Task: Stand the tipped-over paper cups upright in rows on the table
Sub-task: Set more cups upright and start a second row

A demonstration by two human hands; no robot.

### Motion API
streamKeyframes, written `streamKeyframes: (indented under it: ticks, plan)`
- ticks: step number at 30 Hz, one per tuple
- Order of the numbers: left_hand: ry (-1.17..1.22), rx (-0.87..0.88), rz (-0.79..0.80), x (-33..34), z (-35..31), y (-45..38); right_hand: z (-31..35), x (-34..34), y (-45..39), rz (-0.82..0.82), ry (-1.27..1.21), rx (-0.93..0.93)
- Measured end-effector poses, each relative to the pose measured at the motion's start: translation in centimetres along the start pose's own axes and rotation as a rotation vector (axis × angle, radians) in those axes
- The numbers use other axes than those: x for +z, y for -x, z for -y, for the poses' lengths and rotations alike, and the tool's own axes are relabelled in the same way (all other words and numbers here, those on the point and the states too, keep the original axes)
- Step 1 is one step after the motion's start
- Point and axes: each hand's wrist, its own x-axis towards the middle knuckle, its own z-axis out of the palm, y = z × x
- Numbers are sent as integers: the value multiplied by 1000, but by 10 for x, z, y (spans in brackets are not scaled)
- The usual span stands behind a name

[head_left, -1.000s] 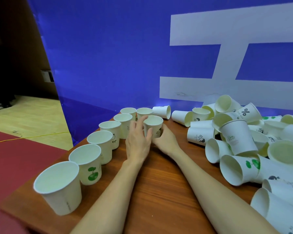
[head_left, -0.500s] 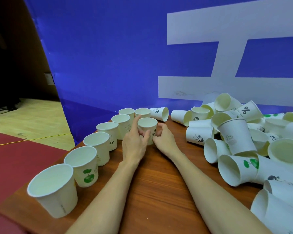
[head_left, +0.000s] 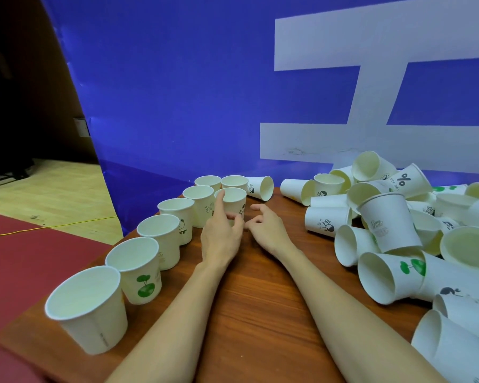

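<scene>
Matt white paper cups (head_left: 161, 236), smooth-walled, some printed green or black. Under them a worktop (head_left: 260, 313) of reddish wood-grain, smooth with a slight sheen. Behind the worktop, a glossy blue backdrop (head_left: 177, 92), faintly wrinkled, like plastic sheeting.

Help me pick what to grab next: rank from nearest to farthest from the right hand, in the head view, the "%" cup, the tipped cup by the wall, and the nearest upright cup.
From the right hand:
1. Tipped cup by the wall, just beyond it.
2. "%" cup, far right, on the pile.
3. Nearest upright cup, front left corner.
</scene>
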Motion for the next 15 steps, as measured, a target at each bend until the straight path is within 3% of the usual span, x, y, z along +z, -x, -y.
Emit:
streamKeyframes:
  ticks: [10,15]
  plan:
    - [88,-61,108,3,-2,-1,-2,-5,-3,-82,-38,21]
    - [157,-11,104,0,-6,2,-4,-9,-8,-153,-38,46]
